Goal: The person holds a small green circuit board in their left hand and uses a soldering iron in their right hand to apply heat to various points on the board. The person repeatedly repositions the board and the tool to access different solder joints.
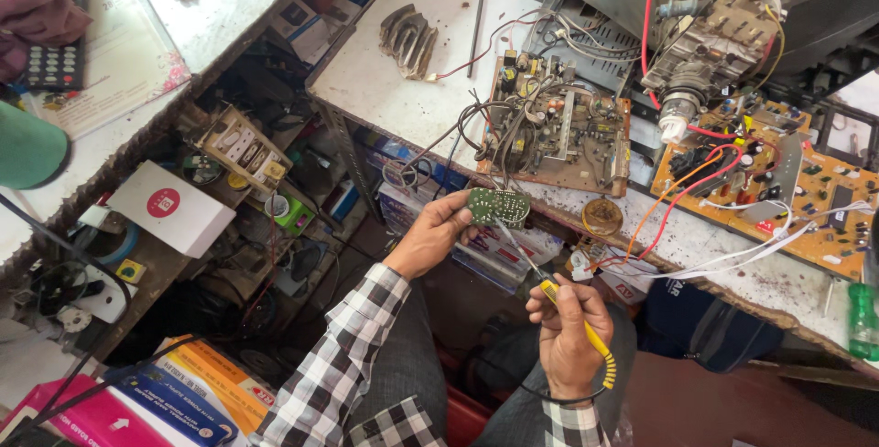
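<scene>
Nearest the camera, the right hand [569, 335] is clenched around a yellow-handled soldering iron [586, 330], its thin metal tip slanting up and left toward the small green circuit board [499, 206]. The left hand [432, 234], just beyond, grips that board by its left edge between thumb and fingers, holding it in the air just off the near edge of the workbench [403, 90], above the person's lap.

The main risk, as I judge it, lies in that free-hand hold — the board has no support underneath, so any push from the tip could tilt or twist it, and the tip might skid across the green face and bridge neighbouring joints. The fingers holding the edge sit close to where the tip points, so a slip could burn them. The iron's dark cord loops under the right wrist and could drag on the handle.

The board itself is small, oblong with rounded ends, green side toward the camera, speckled with pale solder points; its parts cannot be made out.

Farther off, a brown circuit board [558, 126] trails dark wires toward the bench edge, and an orange circuit board [806, 200] lies far right.
</scene>
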